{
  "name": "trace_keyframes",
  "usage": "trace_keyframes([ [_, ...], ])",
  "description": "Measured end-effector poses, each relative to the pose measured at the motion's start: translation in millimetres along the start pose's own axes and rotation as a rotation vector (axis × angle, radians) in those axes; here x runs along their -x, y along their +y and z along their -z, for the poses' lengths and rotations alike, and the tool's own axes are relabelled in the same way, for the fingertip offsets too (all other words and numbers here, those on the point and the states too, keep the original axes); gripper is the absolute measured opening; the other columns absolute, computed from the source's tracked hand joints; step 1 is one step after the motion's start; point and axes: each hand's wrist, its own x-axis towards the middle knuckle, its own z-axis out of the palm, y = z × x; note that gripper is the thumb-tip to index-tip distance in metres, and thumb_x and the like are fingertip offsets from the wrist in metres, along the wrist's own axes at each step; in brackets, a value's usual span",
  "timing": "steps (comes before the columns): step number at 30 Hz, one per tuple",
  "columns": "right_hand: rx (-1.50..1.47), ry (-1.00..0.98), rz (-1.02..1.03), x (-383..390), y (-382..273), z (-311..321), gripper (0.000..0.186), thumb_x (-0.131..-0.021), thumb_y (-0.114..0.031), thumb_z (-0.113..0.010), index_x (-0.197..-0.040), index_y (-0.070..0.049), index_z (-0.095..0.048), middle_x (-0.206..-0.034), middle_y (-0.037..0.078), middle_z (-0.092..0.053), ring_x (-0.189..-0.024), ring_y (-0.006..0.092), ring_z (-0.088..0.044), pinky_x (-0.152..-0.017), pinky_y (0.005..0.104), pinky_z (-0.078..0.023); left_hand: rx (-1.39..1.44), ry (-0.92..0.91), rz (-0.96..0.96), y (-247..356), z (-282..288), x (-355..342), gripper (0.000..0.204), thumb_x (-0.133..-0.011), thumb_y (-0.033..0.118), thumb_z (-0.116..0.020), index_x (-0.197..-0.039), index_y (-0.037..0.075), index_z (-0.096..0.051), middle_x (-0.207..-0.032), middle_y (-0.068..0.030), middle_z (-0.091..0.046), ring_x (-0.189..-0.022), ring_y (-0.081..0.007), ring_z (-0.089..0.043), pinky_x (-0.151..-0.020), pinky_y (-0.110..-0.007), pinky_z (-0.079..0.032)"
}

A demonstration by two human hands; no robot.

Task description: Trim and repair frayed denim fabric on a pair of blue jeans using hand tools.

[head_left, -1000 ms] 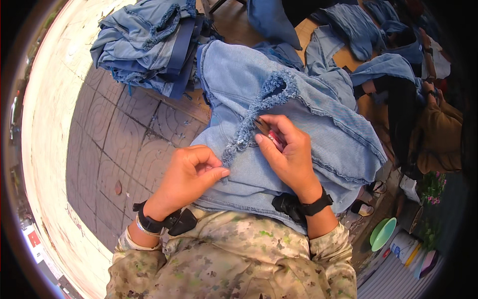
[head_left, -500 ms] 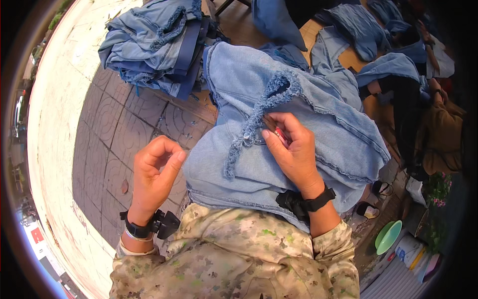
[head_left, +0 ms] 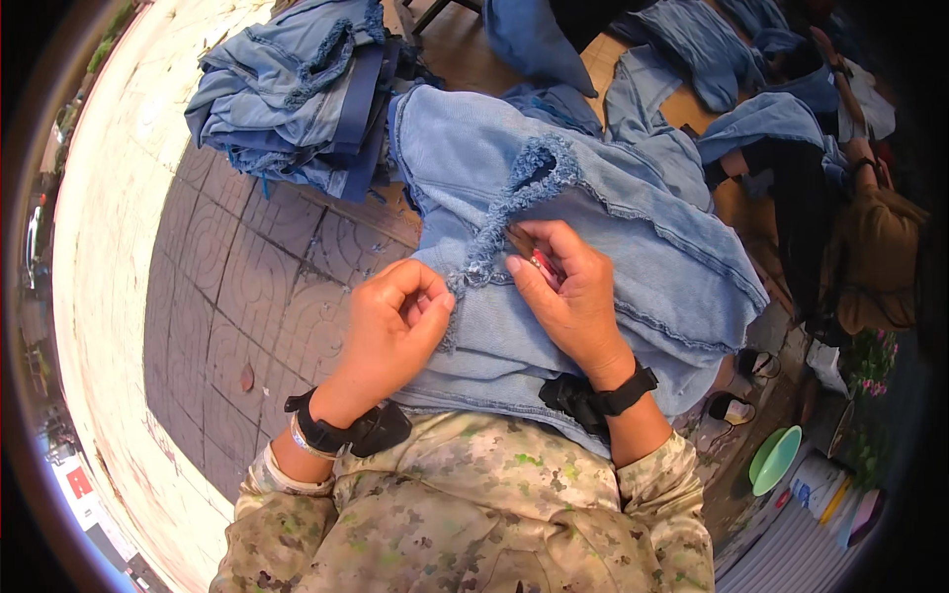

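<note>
A light blue denim garment [head_left: 583, 267] lies spread over my lap, inside out, with rough seam edges. A frayed, fluffy seam [head_left: 499, 212] runs down its middle and loops at the top. My right hand [head_left: 573, 282] rests on the denim, closed around small red-handled thread snips [head_left: 543, 265]; their dark tip points at the frayed seam. My left hand [head_left: 395, 321] is at the seam's lower part, thumb and fingers pinched together. What lies between those fingertips, if anything, is too small to make out.
A folded pile of denim [head_left: 287, 94] stands at the far left, beside paving tiles [head_left: 247, 287]. More denim [head_left: 692, 49] lies at the far right, where a person [head_left: 875, 247] sits. Slippers [head_left: 730, 408] and a green bowl [head_left: 776, 460] are at the right.
My left hand has come from over the paving to the right, up to the frayed seam. The right hand keeps hold of the snips in nearly the same place.
</note>
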Motion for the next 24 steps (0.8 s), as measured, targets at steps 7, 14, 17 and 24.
trace_keyframes([
  [7, -0.058, -0.02, 0.021, 2.8, -4.5, 3.5, 0.027, -0.079, -0.01, -0.069, -0.104, -0.002, -0.061, -0.08, 0.012, -0.063, -0.065, 0.0209, -0.06, -0.06, 0.0291, -0.047, 0.479, 0.225, 0.207, -12.8, 43.3, 6.0, 0.011, -0.093, 0.017, -0.059, -0.087, 0.008, -0.055, -0.071, 0.0054, -0.048, -0.062, -0.0043, -0.042, -0.06, -0.022, -0.038],
  [14, 0.08, -0.293, 0.358, -3.0, -31.5, -3.2, 0.039, -0.073, 0.002, -0.064, -0.112, -0.003, -0.061, -0.094, 0.011, -0.063, -0.07, 0.0225, -0.061, -0.063, 0.0297, -0.05, 0.373, 0.181, 0.193, -10.7, 34.8, 15.0, 0.012, -0.094, 0.018, -0.059, -0.091, 0.006, -0.057, -0.077, 0.0037, -0.053, -0.066, -0.0055, -0.047, -0.063, -0.022, -0.04],
  [17, 0.079, -0.341, 0.296, -2.1, -26.6, 0.0, 0.037, -0.074, 0.002, -0.063, -0.111, -0.004, -0.062, -0.098, 0.011, -0.062, -0.071, 0.024, -0.062, -0.065, 0.0305, -0.05, 0.34, 0.129, 0.17, 0.1, 28.8, 14.2, 0.011, -0.093, 0.015, -0.06, -0.093, 0.004, -0.059, -0.079, 0.0028, -0.056, -0.069, -0.0057, -0.05, -0.064, -0.021, -0.04],
  [24, 0.163, -0.371, 0.314, -9.4, -29.3, 0.0, 0.033, -0.073, -0.002, -0.065, -0.105, -0.009, -0.062, -0.094, 0.009, -0.062, -0.075, 0.0285, -0.062, -0.063, 0.0363, -0.049, 0.326, 0.059, 0.124, 3.9, 24.6, 5.5, 0.009, -0.092, 0.012, -0.06, -0.093, 0.003, -0.06, -0.08, 0.0028, -0.057, -0.07, -0.0051, -0.051, -0.064, -0.02, -0.04],
])
